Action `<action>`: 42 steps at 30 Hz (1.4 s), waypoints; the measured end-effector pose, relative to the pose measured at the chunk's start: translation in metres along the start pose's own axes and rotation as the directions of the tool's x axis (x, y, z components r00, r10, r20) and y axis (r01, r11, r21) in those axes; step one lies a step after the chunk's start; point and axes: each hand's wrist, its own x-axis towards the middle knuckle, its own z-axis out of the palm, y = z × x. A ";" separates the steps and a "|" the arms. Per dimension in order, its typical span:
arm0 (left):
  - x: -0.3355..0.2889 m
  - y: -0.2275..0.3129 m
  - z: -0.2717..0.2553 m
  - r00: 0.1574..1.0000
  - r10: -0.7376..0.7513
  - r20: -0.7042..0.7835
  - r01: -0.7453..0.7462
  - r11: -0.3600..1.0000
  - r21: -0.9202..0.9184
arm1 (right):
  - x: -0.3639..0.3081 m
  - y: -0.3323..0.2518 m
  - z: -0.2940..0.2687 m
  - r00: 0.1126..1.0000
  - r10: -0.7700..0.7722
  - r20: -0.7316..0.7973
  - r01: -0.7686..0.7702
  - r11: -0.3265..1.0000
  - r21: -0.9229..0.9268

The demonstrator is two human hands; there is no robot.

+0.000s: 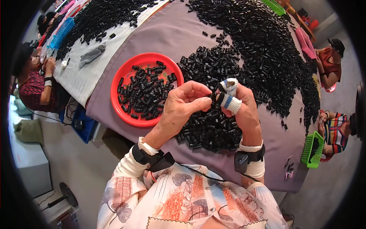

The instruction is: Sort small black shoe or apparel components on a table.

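My left hand (182,104) and my right hand (246,107) meet over the pile, fingertips close together. Between them is a small black plastic part (214,97), gripped by the thumb and forefinger of each hand. White knitted finger covers (231,104) with blue bands sit on fingers of my right hand. Below and behind the hands lies a heap of loose black parts (211,133) of the same kind. To the left of my left hand stands a round red tray (115,89) with several such parts lying in it.
A purple-grey cloth (141,40) covers the table, with a huge spread of black parts (263,57) beyond. At right are a green basket (312,154), a pink basket (304,42) and two seated people. Another person works at the left by a white-covered table (82,78) with a grey glove (91,56).
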 end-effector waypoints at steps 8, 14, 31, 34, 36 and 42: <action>0.002 -0.004 0.007 0.987 -0.159 0.024 0.161 0.963 -0.217 | 0.004 -0.001 -0.010 1.000 -0.015 0.002 0.016 0.995 -0.097; 0.007 -0.014 0.009 0.943 -0.312 0.118 0.333 0.855 -0.397 | 0.005 0.001 -0.014 1.000 0.008 0.014 -0.007 0.994 -0.110; 0.014 -0.009 0.035 0.955 -0.264 0.137 0.295 0.774 -0.560 | -0.013 -0.001 -0.028 1.000 -0.012 0.029 0.013 1.000 -0.028; 0.012 -0.008 0.032 0.955 -0.256 0.152 0.297 0.788 -0.539 | -0.014 -0.001 -0.026 1.000 -0.007 0.029 0.006 0.999 0.031; 0.012 -0.010 0.030 0.959 -0.240 0.151 0.283 0.785 -0.551 | -0.015 -0.001 -0.024 1.000 -0.012 -0.014 0.012 1.000 0.002; 0.013 -0.014 0.029 0.973 -0.209 0.099 0.228 0.803 -0.550 | -0.019 0.001 -0.022 0.997 -0.046 -0.055 0.042 0.997 -0.068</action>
